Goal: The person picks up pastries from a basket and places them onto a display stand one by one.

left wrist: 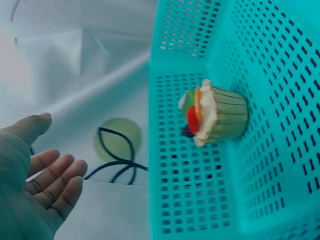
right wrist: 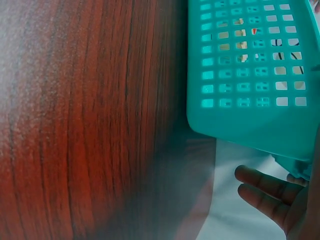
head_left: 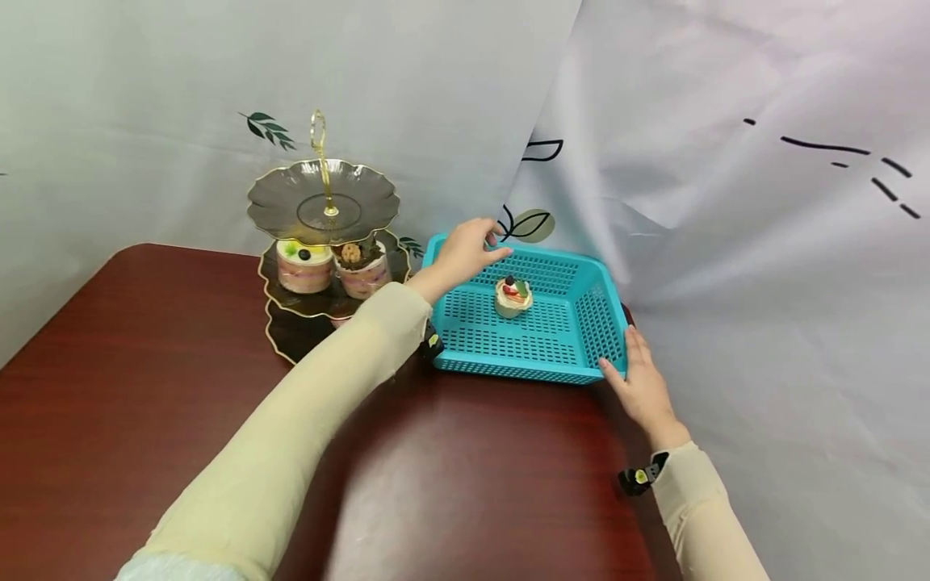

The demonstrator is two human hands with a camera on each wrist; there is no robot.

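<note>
My left hand (head_left: 468, 248) hovers over the back left rim of a turquoise plastic basket (head_left: 508, 371), fingers loosely bent and holding nothing. In the left wrist view, the fingers (left wrist: 55, 187) are spread beside the basket with air around them. A small cupcake (head_left: 513, 300) topped with cream and fruit stands upright on the basket floor, below and right of that hand. At the basket's front right corner, my right hand (head_left: 643, 391) touches the rim, thumb on the near side and fingers along the outer end. The right wrist view shows straight fingers (right wrist: 267, 187) outside the wall.
Left of the basket, a tiered dark stand (head_left: 323, 202) with gold edges carries a round cake with a blueberry (head_left: 303, 270) and another with a cookie (head_left: 363, 274). Its lowest tier is partly behind my left sleeve. White curtains hang behind the reddish-brown table (head_left: 465, 484).
</note>
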